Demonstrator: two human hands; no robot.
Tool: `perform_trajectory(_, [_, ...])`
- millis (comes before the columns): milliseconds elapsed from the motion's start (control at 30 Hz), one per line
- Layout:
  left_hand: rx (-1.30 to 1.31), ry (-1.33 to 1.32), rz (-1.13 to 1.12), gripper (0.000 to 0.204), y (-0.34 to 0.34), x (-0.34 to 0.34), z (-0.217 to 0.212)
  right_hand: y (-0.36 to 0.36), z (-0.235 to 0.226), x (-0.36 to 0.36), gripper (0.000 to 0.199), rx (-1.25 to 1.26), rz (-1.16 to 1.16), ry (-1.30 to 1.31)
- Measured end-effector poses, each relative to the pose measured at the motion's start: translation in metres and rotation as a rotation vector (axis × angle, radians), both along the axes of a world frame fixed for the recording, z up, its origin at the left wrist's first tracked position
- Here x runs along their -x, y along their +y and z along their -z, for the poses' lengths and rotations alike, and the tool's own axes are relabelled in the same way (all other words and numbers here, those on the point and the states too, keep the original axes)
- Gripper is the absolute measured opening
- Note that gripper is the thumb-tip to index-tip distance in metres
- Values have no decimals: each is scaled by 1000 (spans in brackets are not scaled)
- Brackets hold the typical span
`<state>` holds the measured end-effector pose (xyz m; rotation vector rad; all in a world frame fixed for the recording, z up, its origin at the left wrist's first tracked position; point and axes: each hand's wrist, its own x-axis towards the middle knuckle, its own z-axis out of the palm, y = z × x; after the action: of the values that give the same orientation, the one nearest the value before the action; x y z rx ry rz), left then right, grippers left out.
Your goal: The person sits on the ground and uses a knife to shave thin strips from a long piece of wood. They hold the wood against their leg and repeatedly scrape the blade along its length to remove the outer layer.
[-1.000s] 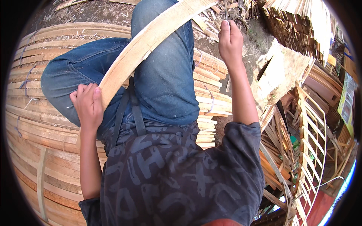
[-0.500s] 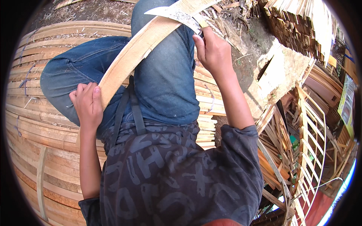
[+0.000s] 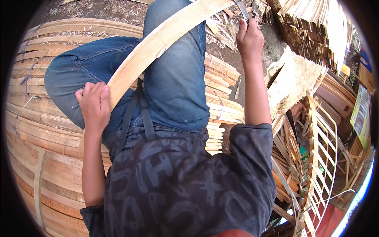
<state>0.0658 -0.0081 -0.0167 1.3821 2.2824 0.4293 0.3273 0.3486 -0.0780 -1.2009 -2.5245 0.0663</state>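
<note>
A long pale curved wooden slat (image 3: 166,37) lies across my lap, running from my left hip up to the top of the picture. My left hand (image 3: 94,106) grips its near end against my thigh. My right hand (image 3: 248,38) is raised at the upper right, closed around the handle of a metal blade (image 3: 241,8) that points up past the slat's far end. The blade's tip runs out of view at the top edge. I sit in blue jeans and a dark patterned shirt.
Bundles of curved wooden slats (image 3: 43,134) lie stacked under and left of me. More cut strips (image 3: 221,94) are piled by my right leg. A block of wood (image 3: 294,81) and stacked sticks (image 3: 312,31) stand to the right, with a slatted wooden frame (image 3: 319,146) below them.
My right hand swung down onto the slat's far part with the blade, then lifted back up and to the right. My left hand kept its grip on the slat's near end.
</note>
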Motion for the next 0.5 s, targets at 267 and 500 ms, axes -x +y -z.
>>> perform_trajectory(267, [-27,-3,-7,28,1,-1,0,-8,-12,1,36,1008,21,565])
perform_trajectory(500, [-57,-3,0,28,3,-1,0,-29,-14,6,32,814,-30,463])
